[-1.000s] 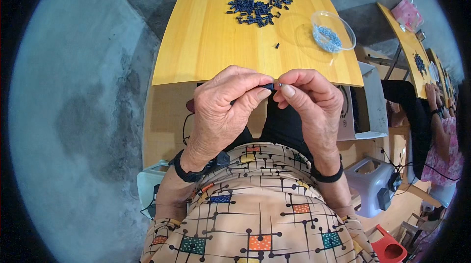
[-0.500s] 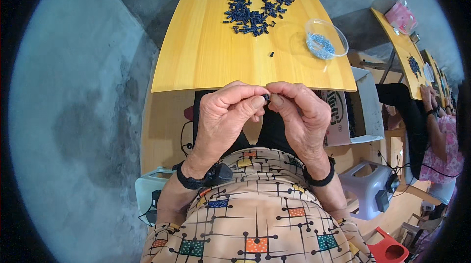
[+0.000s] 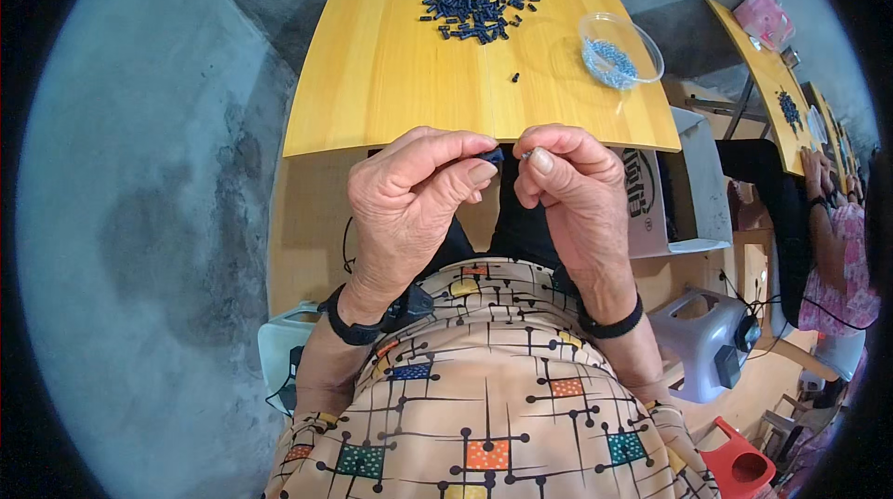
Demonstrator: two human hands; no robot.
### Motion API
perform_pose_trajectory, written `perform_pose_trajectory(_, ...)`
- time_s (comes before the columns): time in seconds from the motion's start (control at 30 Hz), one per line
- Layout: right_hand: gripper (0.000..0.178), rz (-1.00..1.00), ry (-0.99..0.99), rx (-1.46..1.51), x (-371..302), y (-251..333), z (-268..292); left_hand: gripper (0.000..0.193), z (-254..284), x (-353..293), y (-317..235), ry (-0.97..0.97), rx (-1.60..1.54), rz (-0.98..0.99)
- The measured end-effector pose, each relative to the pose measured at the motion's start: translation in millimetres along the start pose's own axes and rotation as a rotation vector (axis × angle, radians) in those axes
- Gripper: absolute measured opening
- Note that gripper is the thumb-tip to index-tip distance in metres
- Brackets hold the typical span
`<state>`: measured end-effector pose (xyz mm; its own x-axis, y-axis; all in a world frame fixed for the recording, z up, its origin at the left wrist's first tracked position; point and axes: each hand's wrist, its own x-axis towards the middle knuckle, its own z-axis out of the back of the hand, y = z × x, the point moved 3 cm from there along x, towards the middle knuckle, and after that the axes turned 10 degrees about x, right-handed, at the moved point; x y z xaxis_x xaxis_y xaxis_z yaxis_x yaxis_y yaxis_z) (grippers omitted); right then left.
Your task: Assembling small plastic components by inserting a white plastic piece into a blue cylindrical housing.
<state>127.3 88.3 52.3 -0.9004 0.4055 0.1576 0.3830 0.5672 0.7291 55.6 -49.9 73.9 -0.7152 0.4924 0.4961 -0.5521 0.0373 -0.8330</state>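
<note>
Grey mottled concrete wall [image 3: 177,220]: rises along the left side and behind the furniture.
Yellow wood-grain table [image 3: 391,80]: stands before the seated person; its near edge passes just behind the fingertips.
Left hand [image 3: 405,187]: thumb and index finger pinched on a small dark blue cylindrical piece [image 3: 490,156], one end of which shows beyond the fingertips.
Right hand [image 3: 577,192]: thumb and index finger pinched on a tiny pale, silvery bit [image 3: 526,155], mostly covered by the fingers; its exact form cannot be told.
Gap between grips: dark piece and pale bit face each other, near but apart, over the lap.
Heap of dark blue cylindrical pieces [image 3: 465,11]: spread around a bare patch toward the far edge.
Single dark piece [image 3: 514,78]: lies alone between heap and hands.
Clear round plastic bowl [image 3: 639,39]: at the table's right side, holding small pale blue pieces [image 3: 609,64].
Black wristbands [image 3: 614,322]: one on each wrist.
Lilac-grey plastic stool [image 3: 693,341]: at the person's right, below a white cardboard box [image 3: 702,141].
Co-worker in pink patterned clothing [image 3: 842,257]: at far right, beside a second yellow table [image 3: 758,80].
</note>
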Motion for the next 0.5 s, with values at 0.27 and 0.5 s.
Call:
perform_pose_trajectory(0.27,0.016,-0.161,0.009,0.220,-5.0,-7.6,-1.7,0.016,-5.3,-3.6,-1.9,-0.022,0.011,-0.083)
perform_pose_trajectory(0.5,0.016,-0.128,-0.031,0.213,-7.4,-10.7,-5.3,0.015,-8.6,-7.4,0.2,-0.044,-0.092,-0.045)
